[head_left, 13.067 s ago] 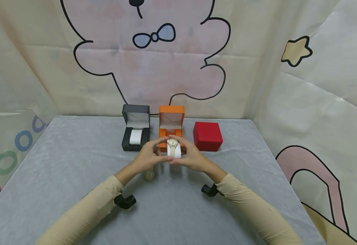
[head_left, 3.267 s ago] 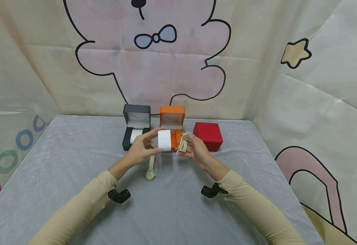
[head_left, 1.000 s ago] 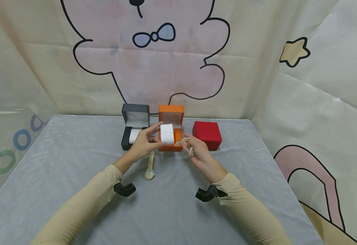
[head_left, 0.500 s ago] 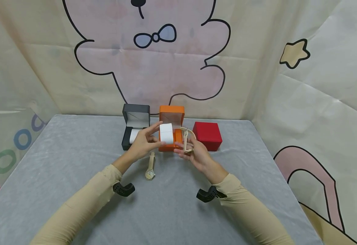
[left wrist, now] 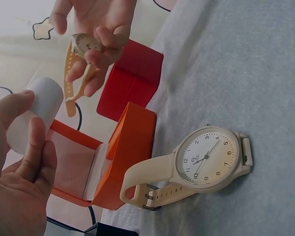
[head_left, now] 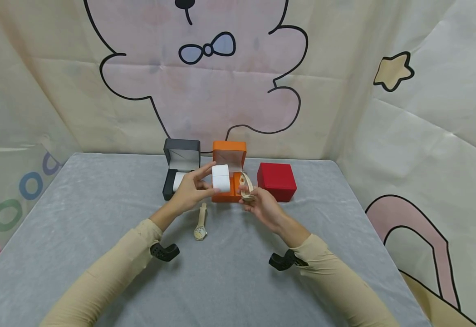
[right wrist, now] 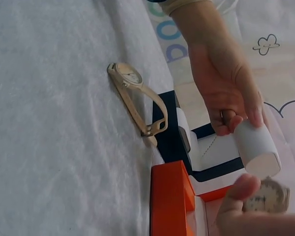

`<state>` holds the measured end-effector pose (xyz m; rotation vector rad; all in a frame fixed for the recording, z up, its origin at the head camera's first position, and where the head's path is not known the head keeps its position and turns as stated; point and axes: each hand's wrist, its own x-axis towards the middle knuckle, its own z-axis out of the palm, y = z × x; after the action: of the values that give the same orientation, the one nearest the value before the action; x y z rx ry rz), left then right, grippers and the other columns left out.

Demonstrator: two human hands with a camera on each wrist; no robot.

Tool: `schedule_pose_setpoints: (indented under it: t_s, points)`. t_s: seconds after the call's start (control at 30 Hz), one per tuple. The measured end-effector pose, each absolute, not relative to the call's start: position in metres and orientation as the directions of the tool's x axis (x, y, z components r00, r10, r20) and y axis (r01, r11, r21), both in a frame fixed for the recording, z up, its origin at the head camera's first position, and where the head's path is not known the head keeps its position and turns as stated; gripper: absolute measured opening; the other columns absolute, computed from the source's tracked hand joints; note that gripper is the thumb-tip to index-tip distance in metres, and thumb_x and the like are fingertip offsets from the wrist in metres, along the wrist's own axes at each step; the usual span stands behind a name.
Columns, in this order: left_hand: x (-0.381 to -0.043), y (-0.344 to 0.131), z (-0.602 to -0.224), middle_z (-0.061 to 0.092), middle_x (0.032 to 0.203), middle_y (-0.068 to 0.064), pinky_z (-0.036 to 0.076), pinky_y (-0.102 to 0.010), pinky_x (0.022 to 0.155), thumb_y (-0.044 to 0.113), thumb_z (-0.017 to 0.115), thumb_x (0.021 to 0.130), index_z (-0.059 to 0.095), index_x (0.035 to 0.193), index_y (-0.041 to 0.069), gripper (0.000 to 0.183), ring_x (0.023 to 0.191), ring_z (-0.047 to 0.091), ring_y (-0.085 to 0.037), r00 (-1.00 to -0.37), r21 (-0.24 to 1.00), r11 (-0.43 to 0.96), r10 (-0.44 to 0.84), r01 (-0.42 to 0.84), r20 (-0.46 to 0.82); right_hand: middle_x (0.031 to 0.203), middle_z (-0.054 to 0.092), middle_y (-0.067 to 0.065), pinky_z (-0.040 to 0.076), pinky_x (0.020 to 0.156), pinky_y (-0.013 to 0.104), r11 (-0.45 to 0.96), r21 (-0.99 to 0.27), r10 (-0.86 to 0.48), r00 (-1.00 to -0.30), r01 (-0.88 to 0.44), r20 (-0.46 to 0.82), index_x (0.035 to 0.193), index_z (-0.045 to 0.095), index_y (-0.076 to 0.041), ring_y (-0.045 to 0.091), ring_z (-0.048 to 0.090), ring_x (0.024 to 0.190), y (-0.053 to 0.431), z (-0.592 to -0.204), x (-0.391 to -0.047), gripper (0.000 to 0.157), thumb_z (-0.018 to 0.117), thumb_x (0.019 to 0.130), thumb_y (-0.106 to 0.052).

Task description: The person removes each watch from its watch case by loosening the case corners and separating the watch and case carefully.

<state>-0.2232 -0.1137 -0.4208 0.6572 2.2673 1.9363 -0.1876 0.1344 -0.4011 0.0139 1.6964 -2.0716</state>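
My left hand (head_left: 190, 190) grips a white watch cushion (head_left: 221, 178) between thumb and fingers, above the front of the open orange watch box (head_left: 226, 197). In my right hand (head_left: 267, 210) is a cream wristwatch (left wrist: 88, 44), its strap unwrapped and hanging in a loop just right of the cushion. The left wrist view shows the fingers curled about its case and strap. A second cream wristwatch (head_left: 200, 232) lies on the cloth nearer to me, dial visible; its strap is buckled into a loop (left wrist: 137, 184) in the left wrist view.
Left of the orange box stands an open dark grey watch box (head_left: 183, 147) with a white cushion (head_left: 178, 180) inside, partly behind my left hand. To the right sits a closed red box (head_left: 277, 181). Grey cloth (head_left: 229, 281) covers the table; a printed curtain (head_left: 238, 100) rises behind.
At 13.1 s ago the watch was wrapped on the cushion between both hands; by 3.3 s ago it was off, in my right hand. Within the last second that hand has turned the watch about.
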Motion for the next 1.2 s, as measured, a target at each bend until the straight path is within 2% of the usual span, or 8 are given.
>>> schedule_pose_setpoints:
  t_s: [0.1,0.27,0.4,0.57,0.73,0.87,1.0,1.2]
  points:
    - [-0.223,-0.114,-0.421,0.042,0.158,-0.021,0.053,-0.021,0.073,0.006,0.076,0.089,0.039,0.157,0.02,0.079,0.078,0.07,-0.012,-0.903,0.959,0.106,0.378,0.261,0.204,0.142,0.045,0.016,0.043,0.085,0.023,-0.098,-0.94,-0.384,-0.884,0.326,-0.266,0.152,0.034,0.007,0.016,0.055,0.103,0.137,-0.402,-0.187,0.052,0.028,0.102,-0.009]
    - [-0.223,-0.112,-0.421,0.042,0.158,-0.021,0.053,-0.021,0.074,0.006,0.077,0.089,0.039,0.157,0.021,0.079,0.077,0.069,-0.012,-0.904,0.957,0.12,0.375,0.266,0.204,0.116,0.056,0.002,0.046,0.084,0.022,-0.013,-0.964,-0.403,-0.883,0.267,-0.239,0.149,0.042,0.005,0.017,0.056,0.102,0.141,-0.404,-0.184,0.044,0.034,0.11,-0.014]
    - [-0.226,-0.111,-0.422,0.045,0.156,-0.019,0.053,-0.02,0.075,0.008,0.078,0.088,0.042,0.155,0.021,0.078,0.079,0.065,-0.014,-0.906,0.945,0.158,0.364,0.287,0.214,0.108,0.064,-0.005,0.047,0.077,0.019,0.003,-0.972,-0.377,-0.9,0.233,-0.217,0.147,0.04,0.006,0.013,0.059,0.089,0.146,-0.409,-0.184,0.044,0.039,0.111,-0.018]
    - [-0.232,-0.11,-0.424,0.051,0.152,-0.017,0.055,-0.026,0.082,0.01,0.08,0.086,0.044,0.154,0.019,0.077,0.093,0.064,-0.024,-0.914,0.93,0.215,0.343,0.299,0.214,0.095,0.067,-0.002,0.047,0.068,0.018,0.01,-0.974,-0.301,-0.929,0.225,-0.218,0.147,0.036,-0.001,0.008,0.06,0.074,0.151,-0.413,-0.184,0.045,0.049,0.108,-0.017]
    - [-0.238,-0.108,-0.424,0.051,0.151,-0.019,0.056,-0.036,0.088,0.013,0.082,0.085,0.047,0.151,0.019,0.075,0.103,0.065,-0.037,-0.92,0.926,0.248,0.342,0.283,0.19,0.098,0.066,0.005,0.049,0.066,0.017,0.052,-0.968,-0.247,-0.936,0.244,-0.25,0.153,0.036,-0.002,0.008,0.062,0.074,0.156,-0.415,-0.184,0.055,0.056,0.105,-0.019]
    - [-0.241,-0.106,-0.425,0.051,0.151,-0.022,0.055,-0.036,0.087,0.013,0.082,0.085,0.046,0.151,0.013,0.075,0.104,0.063,-0.042,-0.916,0.923,0.258,0.358,0.286,0.183,0.099,0.068,0.003,0.049,0.067,0.017,0.075,-0.96,-0.232,-0.932,0.27,-0.28,0.148,0.045,0.002,0.007,0.064,0.077,0.16,-0.416,-0.184,0.049,0.056,0.104,-0.019]
    - [-0.244,-0.104,-0.427,0.051,0.15,-0.023,0.056,-0.039,0.088,0.012,0.082,0.085,0.045,0.151,0.01,0.076,0.104,0.063,-0.042,-0.912,0.921,0.263,0.371,0.287,0.178,0.1,0.069,0.0,0.051,0.071,0.018,0.075,-0.96,-0.263,-0.923,0.269,-0.279,0.143,0.047,0.007,0.007,0.067,0.082,0.165,-0.418,-0.182,0.045,0.055,0.105,-0.015]
    - [-0.25,-0.101,-0.431,0.056,0.146,-0.02,0.056,-0.037,0.09,0.009,0.082,0.084,0.048,0.149,0.01,0.074,0.102,0.065,-0.03,-0.918,0.923,0.277,0.366,0.266,0.154,0.096,0.069,-0.004,0.056,0.072,0.021,0.082,-0.967,-0.331,-0.908,0.242,-0.255,0.138,0.045,0.012,0.007,0.07,0.08,0.175,-0.42,-0.179,0.042,0.054,0.103,-0.008]
